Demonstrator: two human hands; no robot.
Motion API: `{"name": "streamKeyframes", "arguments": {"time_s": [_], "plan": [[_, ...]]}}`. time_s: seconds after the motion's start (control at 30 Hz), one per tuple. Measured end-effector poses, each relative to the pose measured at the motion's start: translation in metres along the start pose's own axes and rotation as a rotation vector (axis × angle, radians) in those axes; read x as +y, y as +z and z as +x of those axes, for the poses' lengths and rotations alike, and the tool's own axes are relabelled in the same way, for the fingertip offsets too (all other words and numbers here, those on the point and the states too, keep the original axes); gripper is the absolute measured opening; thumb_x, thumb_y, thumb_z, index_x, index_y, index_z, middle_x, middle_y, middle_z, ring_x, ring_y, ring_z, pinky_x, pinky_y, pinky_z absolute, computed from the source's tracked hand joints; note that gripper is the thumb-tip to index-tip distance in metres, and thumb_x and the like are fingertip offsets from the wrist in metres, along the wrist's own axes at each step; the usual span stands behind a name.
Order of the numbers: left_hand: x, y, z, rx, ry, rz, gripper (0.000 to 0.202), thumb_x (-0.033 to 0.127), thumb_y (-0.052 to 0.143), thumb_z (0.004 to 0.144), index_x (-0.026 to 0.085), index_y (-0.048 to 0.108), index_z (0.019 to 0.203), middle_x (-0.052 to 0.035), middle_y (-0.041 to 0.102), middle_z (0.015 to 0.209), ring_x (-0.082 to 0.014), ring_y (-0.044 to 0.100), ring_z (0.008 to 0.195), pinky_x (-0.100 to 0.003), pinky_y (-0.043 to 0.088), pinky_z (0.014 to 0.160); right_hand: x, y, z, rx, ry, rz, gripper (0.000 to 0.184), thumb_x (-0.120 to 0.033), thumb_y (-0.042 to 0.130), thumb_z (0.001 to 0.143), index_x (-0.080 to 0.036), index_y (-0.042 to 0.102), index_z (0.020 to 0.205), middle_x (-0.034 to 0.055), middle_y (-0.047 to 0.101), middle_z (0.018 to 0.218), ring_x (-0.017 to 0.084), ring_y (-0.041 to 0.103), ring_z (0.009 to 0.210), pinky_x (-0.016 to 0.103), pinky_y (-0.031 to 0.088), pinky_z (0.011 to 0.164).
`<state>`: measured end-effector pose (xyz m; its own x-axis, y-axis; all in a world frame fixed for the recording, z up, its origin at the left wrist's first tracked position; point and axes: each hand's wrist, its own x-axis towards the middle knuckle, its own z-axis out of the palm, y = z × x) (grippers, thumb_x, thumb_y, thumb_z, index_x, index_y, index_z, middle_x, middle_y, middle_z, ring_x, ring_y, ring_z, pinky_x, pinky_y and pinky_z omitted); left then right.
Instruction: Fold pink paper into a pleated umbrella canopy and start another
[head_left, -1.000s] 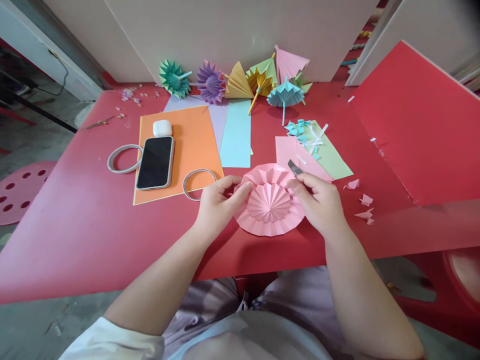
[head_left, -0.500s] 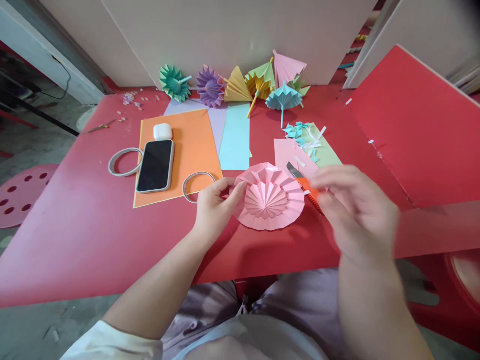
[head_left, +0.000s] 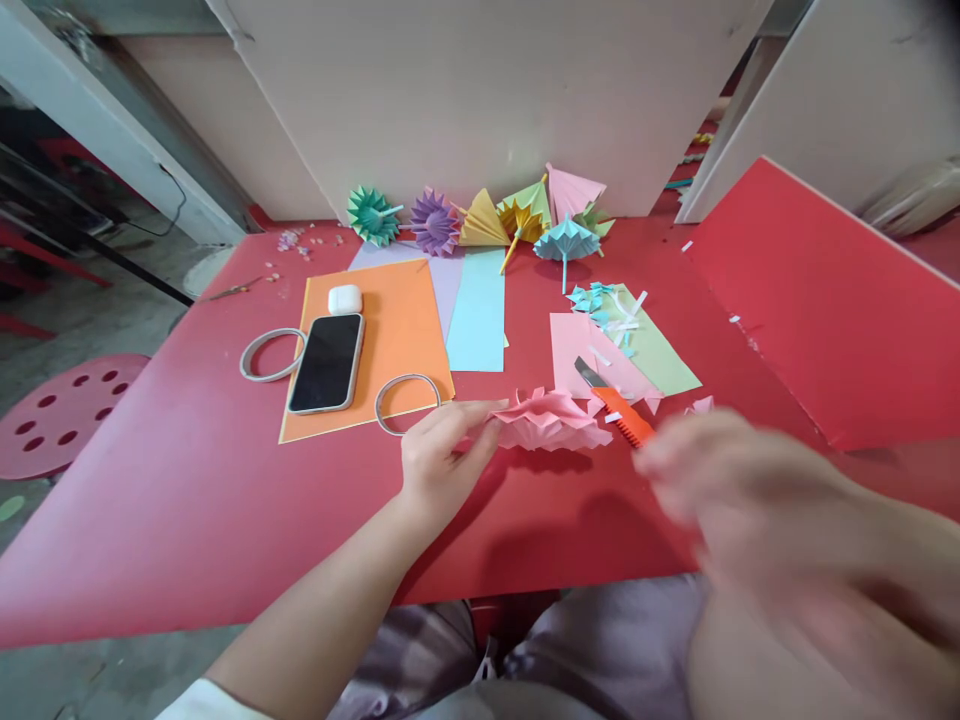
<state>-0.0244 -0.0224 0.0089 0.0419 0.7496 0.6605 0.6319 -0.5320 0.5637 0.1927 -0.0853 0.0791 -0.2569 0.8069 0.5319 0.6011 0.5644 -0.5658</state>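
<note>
The red counter (head_left: 187, 520) fills mid-frame. At lower right the blurred right hand (head_left: 742, 490) hovers, its grip unclear. At centre the left hand (head_left: 435, 460) pinches the pink fan (head_left: 551, 420), beside an orange cutter (head_left: 619, 412).

Bright daylight, right hand (head_left: 750, 500) blurred (motion)

1. One pleated pink paper piece (head_left: 551, 420) is pinched by the left hand (head_left: 435, 460).
2. One orange utility knife (head_left: 619, 408) is seen just beyond the blurred right hand (head_left: 739, 485).
3. Two tape rings (head_left: 406, 402) and one phone (head_left: 328, 362) are counted beyond the left hand.
4. About seven folded paper umbrellas (head_left: 566, 238) are lined up far beyond both hands.
</note>
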Motion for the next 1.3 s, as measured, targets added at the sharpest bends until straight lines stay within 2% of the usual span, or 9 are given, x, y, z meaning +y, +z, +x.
{"name": "streamKeyframes", "arguments": {"time_s": [0.03, 0.1, 0.17, 0.4, 0.63, 0.9, 1.03, 1.17, 1.3], "plan": [[0.001, 0.0, 0.0, -0.007, 0.038, -0.017, 0.014, 0.009, 0.058, 0.08, 0.018, 0.067, 0.086, -0.0007, 0.072, 0.074, -0.01, 0.065, 0.064, -0.019, 0.052, 0.062, 0.002, 0.006, 0.017, 0.04, 0.003, 0.002, 0.016, -0.017, 0.053, 0.082, -0.029, 0.064, 0.085, 0.002, 0.066, 0.099, 0.021, 0.061, 0.097, 0.042, 0.052, 0.085], [0.001, 0.0, 0.0, -0.036, 0.08, -0.053, 0.017, 0.007, 0.058, 0.079, 0.018, 0.067, 0.088, -0.0025, 0.073, 0.077, -0.0114, 0.066, 0.069, -0.022, 0.053, 0.068, 0.008, 0.019, 0.041, 0.155, -0.01, -0.028, 0.014, -0.014, 0.058, 0.079, -0.025, 0.065, 0.084, 0.0052, 0.064, 0.106, 0.023, 0.058, 0.105, 0.044, 0.048, 0.093], [0.002, 0.0, -0.001, -0.056, 0.104, -0.081, 0.019, 0.005, 0.058, 0.078, 0.017, 0.067, 0.09, -0.0038, 0.072, 0.079, -0.0121, 0.066, 0.071, -0.023, 0.053, 0.07, 0.013, 0.029, 0.049, 0.078, -0.056, -0.041, 0.01, -0.014, 0.06, 0.078, -0.023, 0.065, 0.08, 0.007, 0.063, 0.109, 0.025, 0.055, 0.111, 0.045, 0.045, 0.098], [0.003, -0.004, -0.006, -0.16, 0.185, -0.173, 0.031, 0.0, 0.059, 0.076, 0.018, 0.064, 0.101, -0.0037, 0.071, 0.086, -0.0123, 0.066, 0.077, -0.023, 0.054, 0.072, 0.018, 0.033, 0.042, -0.059, -0.048, -0.105, 0.012, -0.016, 0.057, 0.082, -0.022, 0.066, 0.079, 0.0055, 0.063, 0.108, 0.023, 0.052, 0.114, 0.045, 0.045, 0.1], [0.011, -0.012, -0.008, -0.192, 0.314, -0.228, 0.033, -0.003, 0.06, 0.075, 0.01, 0.063, 0.105, -0.0078, 0.07, 0.092, -0.0139, 0.064, 0.083, -0.025, 0.054, 0.072, -0.008, 0.018, 0.038, -0.114, 0.076, -0.202, 0.016, -0.021, 0.053, 0.087, -0.023, 0.067, 0.08, 0.0034, 0.066, 0.103, 0.022, 0.056, 0.11, 0.042, 0.048, 0.097], [0.016, -0.016, -0.007, -0.221, 0.376, -0.274, 0.031, -0.003, 0.06, 0.074, 0.005, 0.063, 0.104, -0.0112, 0.069, 0.095, -0.0171, 0.064, 0.085, -0.028, 0.055, 0.073, -0.014, 0.012, 0.035, -0.34, 0.076, -0.314, 0.023, -0.008, 0.051, 0.079, -0.022, 0.069, 0.074, 0.0058, 0.067, 0.097, 0.026, 0.056, 0.112, 0.045, 0.046, 0.1], [0.016, -0.015, -0.007, -0.198, 0.382, -0.265, 0.029, 0.001, 0.06, 0.076, 0.009, 0.064, 0.104, -0.0097, 0.069, 0.095, -0.0168, 0.064, 0.084, -0.029, 0.056, 0.072, -0.016, 0.015, 0.037, -0.316, 0.074, -0.365, 0.027, -0.003, 0.051, 0.076, -0.022, 0.069, 0.074, 0.0041, 0.068, 0.088, 0.025, 0.059, 0.105, 0.046, 0.043, 0.102], [0.017, -0.014, -0.005, -0.192, 0.373, -0.252, 0.028, 0.003, 0.061, 0.076, 0.013, 0.063, 0.102, -0.0066, 0.069, 0.09, -0.016, 0.064, 0.082, -0.029, 0.057, 0.069, -0.018, 0.02, 0.036, -0.256, 0.039, -0.388, 0.025, -0.005, 0.053, 0.078, -0.023, 0.069, 0.076, 0.0039, 0.067, 0.084, 0.024, 0.061, 0.095, 0.046, 0.048, 0.093], [0.02, -0.013, -0.002, -0.204, 0.371, -0.243, 0.022, 0.003, 0.061, 0.077, 0.012, 0.063, 0.097, -0.0057, 0.068, 0.084, -0.015, 0.064, 0.077, -0.028, 0.056, 0.066, -0.017, 0.02, 0.036, -0.28, 0.018, -0.399, 0.023, -0.006, 0.053, 0.08, -0.022, 0.069, 0.078, 0.0036, 0.067, 0.079, 0.023, 0.06, 0.094, 0.047, 0.046, 0.095]]}}
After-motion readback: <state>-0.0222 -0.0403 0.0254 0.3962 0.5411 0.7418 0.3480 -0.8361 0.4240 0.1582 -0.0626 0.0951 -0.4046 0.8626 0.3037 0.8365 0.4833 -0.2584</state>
